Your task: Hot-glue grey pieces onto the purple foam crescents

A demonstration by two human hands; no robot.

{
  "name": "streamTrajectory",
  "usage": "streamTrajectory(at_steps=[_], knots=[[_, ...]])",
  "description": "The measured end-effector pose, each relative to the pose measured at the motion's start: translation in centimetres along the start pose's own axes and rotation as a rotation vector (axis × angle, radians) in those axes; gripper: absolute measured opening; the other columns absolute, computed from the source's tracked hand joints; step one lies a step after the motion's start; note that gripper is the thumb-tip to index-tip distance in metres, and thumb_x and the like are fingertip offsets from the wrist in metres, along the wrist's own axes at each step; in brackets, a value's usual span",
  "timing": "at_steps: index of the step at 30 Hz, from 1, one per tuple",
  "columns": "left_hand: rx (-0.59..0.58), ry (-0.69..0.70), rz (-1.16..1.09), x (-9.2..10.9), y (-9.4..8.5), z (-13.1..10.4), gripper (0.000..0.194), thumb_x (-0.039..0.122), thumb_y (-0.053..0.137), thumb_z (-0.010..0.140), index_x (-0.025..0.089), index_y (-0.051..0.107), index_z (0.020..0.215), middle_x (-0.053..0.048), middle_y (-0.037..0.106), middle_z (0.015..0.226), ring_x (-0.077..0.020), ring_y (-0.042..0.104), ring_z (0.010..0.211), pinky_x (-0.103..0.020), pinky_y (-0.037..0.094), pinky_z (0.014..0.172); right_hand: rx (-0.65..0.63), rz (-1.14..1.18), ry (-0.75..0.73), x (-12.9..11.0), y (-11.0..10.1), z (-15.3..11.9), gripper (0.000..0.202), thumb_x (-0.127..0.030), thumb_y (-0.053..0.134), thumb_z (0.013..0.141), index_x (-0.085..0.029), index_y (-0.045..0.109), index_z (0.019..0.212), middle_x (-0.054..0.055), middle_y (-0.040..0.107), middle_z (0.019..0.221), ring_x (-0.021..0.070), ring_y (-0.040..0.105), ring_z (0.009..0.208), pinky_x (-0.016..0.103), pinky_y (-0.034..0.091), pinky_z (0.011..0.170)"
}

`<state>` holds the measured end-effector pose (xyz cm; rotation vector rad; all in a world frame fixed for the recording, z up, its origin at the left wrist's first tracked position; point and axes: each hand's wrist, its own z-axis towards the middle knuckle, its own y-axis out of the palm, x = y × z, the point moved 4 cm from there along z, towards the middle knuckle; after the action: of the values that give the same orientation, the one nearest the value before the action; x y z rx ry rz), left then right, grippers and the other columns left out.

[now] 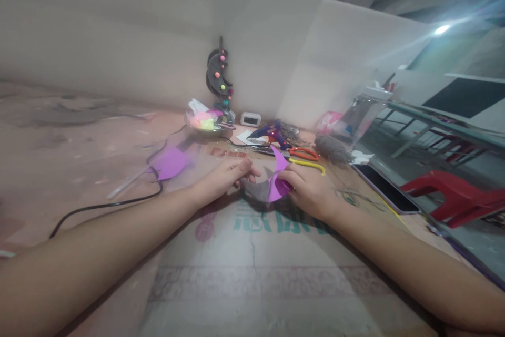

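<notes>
Meanwhile, R hand (310,190) pinches purple sheet (278,191) near grey piece (254,191); L hand (229,175) grip unclear; overtight squeeze could crease sheet.

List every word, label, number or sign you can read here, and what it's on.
Nothing is clear enough to quote:
Green characters on the cardboard: blurred, partly hidden.
Red round emblem on the cardboard: too blurred.
Red print further back: too small.
White device by the wall: its display is unreadable.
</notes>
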<state>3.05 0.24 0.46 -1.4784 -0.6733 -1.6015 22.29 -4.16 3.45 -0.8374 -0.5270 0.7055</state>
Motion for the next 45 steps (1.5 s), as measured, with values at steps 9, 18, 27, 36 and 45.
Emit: streamTrajectory(at_steps=[9, 18, 27, 36, 45], knots=[[-0.068, 0.011, 0.129, -0.1, 0.1, 0.5, 0.043, 0.056, 0.055, 0.081, 0.015, 0.065, 0.074, -0.003, 0.066, 0.068, -0.0137, 0.058, 0.062, -0.023, 0.041, 0.057, 0.014, -0.127, 0.087, 0.5, 0.4, -0.3, 0.023, -0.011, 0.047, 0.084, -0.019, 0.058, 0.103, 0.007, 0.064, 0.087, 0.0178, 0.058, 0.075, 0.027, 0.040, 0.063], [-0.062, -0.007, 0.172, -0.3, 0.1, 0.5, 0.040, 0.053, 0.057, 0.080, 0.015, 0.063, 0.069, -0.002, 0.064, 0.067, -0.0139, 0.058, 0.065, -0.025, 0.042, 0.062, -0.003, -0.172, 0.114, 0.5, 0.5, -0.1, 0.022, -0.010, 0.048, 0.083, -0.018, 0.058, 0.101, 0.006, 0.065, 0.084, 0.0173, 0.058, 0.072, 0.026, 0.038, 0.061], [0.086, 0.028, 0.156, -0.3, -0.3, 0.5, 0.036, 0.047, 0.053, 0.085, 0.015, 0.057, 0.067, 0.001, 0.054, 0.061, -0.0110, 0.048, 0.056, -0.022, 0.035, 0.052, 0.068, -0.082, 0.176, -0.1, 0.3, 0.4, 0.012, -0.023, 0.054, 0.087, -0.020, 0.051, 0.098, 0.005, 0.059, 0.083, 0.0172, 0.056, 0.069, 0.027, 0.040, 0.059], [0.157, 0.073, 0.339, -0.2, -0.2, 0.2, 0.036, 0.046, 0.051, 0.087, 0.016, 0.055, 0.068, 0.002, 0.054, 0.061, -0.0122, 0.048, 0.058, -0.024, 0.035, 0.054, 0.159, 0.139, 0.217, -0.2, -0.5, 0.5, 0.028, -0.026, 0.055, 0.091, -0.020, 0.053, 0.118, 0.005, 0.055, 0.086, 0.0166, 0.052, 0.072, 0.030, 0.045, 0.064], [0.065, 0.150, 0.460, 0.7, 0.9, -0.3, 0.031, 0.040, 0.047, 0.089, 0.015, 0.061, 0.078, -0.002, 0.063, 0.073, -0.0154, 0.056, 0.070, -0.026, 0.039, 0.063, 0.151, 0.017, 0.059, -1.7, -0.3, 1.0, 0.023, -0.028, 0.055, 0.091, -0.016, 0.065, 0.109, 0.007, 0.060, 0.082, 0.0177, 0.054, 0.073, 0.030, 0.045, 0.063]])
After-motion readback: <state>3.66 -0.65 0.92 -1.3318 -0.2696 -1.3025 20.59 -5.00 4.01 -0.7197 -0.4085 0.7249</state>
